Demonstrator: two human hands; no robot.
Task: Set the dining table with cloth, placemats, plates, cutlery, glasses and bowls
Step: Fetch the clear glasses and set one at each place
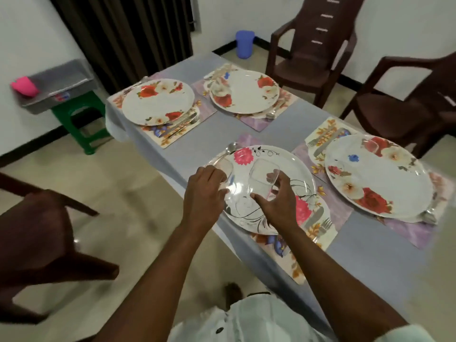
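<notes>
Left hand [206, 187] and right hand [276, 201] each grasp a clear glass [262, 177] in curled fingers above the pink-flowered plate [296, 169], ready for placing.

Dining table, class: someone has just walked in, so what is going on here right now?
A person is setting the table. Each hand holds a clear glass: the left hand one glass, the right hand another, both over the nearest plate. Four plates already sit on placemats, with cutlery beside them. No glass or bowl stands on the table yet.
</notes>
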